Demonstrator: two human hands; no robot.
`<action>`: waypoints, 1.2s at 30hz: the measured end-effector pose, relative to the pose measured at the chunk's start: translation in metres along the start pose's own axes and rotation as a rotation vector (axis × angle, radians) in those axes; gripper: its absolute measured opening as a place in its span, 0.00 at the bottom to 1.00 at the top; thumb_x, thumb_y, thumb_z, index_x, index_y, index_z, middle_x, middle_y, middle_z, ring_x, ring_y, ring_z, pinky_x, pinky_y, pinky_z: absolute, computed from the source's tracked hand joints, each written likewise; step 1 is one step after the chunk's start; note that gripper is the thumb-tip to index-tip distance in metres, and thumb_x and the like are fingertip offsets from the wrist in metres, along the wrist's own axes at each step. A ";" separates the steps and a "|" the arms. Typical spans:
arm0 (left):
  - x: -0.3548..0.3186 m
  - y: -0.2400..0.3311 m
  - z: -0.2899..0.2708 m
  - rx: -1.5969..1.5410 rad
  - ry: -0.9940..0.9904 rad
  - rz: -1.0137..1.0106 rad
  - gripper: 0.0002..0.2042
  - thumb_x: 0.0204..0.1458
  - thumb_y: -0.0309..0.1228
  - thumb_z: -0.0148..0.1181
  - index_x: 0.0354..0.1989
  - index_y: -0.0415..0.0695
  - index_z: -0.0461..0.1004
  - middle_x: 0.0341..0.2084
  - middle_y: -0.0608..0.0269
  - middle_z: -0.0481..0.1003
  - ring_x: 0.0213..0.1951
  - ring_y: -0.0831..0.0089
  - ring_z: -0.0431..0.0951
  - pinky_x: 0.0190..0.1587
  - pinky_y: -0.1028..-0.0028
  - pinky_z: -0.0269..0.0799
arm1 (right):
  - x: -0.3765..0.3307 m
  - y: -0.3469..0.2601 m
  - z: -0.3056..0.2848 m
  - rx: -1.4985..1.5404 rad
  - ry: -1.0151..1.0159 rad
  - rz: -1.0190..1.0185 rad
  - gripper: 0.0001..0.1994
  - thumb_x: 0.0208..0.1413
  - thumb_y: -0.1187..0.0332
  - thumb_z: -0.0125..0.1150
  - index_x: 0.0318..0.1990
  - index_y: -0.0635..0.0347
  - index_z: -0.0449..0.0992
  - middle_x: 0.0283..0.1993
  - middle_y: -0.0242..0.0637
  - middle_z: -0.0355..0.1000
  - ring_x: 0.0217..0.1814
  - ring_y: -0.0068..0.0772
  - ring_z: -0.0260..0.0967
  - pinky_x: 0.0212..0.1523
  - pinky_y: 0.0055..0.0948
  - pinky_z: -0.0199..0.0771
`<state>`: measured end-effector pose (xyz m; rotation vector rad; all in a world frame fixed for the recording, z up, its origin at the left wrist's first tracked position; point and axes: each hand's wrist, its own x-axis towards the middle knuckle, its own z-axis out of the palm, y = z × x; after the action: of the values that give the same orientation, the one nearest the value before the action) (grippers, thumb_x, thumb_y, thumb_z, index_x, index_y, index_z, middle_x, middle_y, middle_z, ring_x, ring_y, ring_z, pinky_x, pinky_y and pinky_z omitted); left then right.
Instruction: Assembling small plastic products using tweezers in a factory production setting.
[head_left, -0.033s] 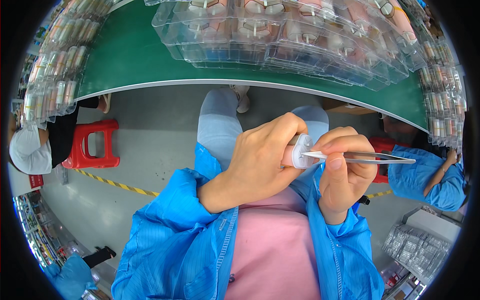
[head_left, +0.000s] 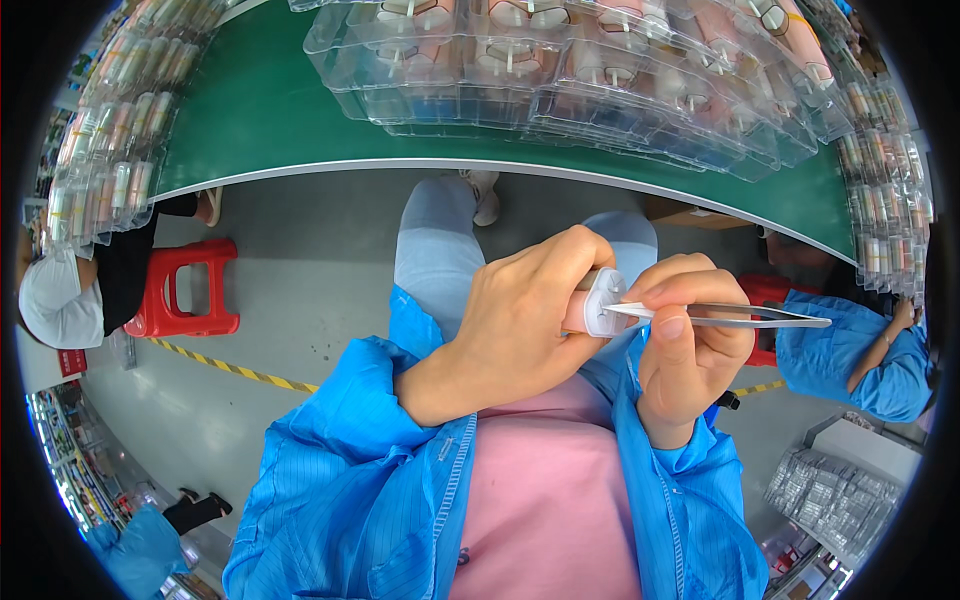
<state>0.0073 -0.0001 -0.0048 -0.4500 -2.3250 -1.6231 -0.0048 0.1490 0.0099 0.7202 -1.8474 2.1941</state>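
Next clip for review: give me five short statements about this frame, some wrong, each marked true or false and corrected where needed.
1. The right hand holds tweezers. True.
2. The left hand is empty. False: it grips a small white-ended part.
3. The tweezers' tip points toward the part's white end. True.
4. The clear plastic trays in front of the person stand on a red tabletop. False: the tabletop is green.
5. A red stool stands to the person's left. True.

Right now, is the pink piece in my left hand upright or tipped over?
Tipped sideways: the pink piece has its white end facing right, toward the tweezers in your right hand.
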 end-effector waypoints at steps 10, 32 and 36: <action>0.000 -0.001 0.000 0.025 0.012 0.013 0.16 0.38 0.25 0.68 0.34 0.40 0.68 0.22 0.59 0.71 0.22 0.65 0.75 0.23 0.73 0.68 | 0.001 0.001 0.001 -0.083 -0.014 -0.061 0.06 0.49 0.77 0.62 0.34 0.69 0.74 0.33 0.45 0.73 0.32 0.26 0.68 0.32 0.21 0.67; 0.003 -0.004 0.000 0.241 0.058 0.152 0.17 0.34 0.24 0.65 0.33 0.44 0.65 0.24 0.61 0.70 0.26 0.60 0.74 0.22 0.65 0.67 | 0.008 -0.008 0.003 -0.247 -0.047 -0.049 0.06 0.43 0.79 0.65 0.31 0.68 0.75 0.30 0.44 0.73 0.28 0.29 0.68 0.29 0.23 0.67; 0.003 -0.005 0.001 0.232 0.065 0.146 0.17 0.33 0.24 0.65 0.33 0.44 0.66 0.24 0.61 0.70 0.26 0.60 0.74 0.22 0.65 0.66 | 0.011 -0.012 0.002 -0.243 -0.063 -0.001 0.06 0.43 0.79 0.65 0.30 0.68 0.75 0.29 0.45 0.73 0.29 0.30 0.69 0.30 0.24 0.67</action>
<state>0.0022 -0.0005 -0.0084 -0.4934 -2.3347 -1.2659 -0.0084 0.1473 0.0253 0.7471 -2.0961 1.9192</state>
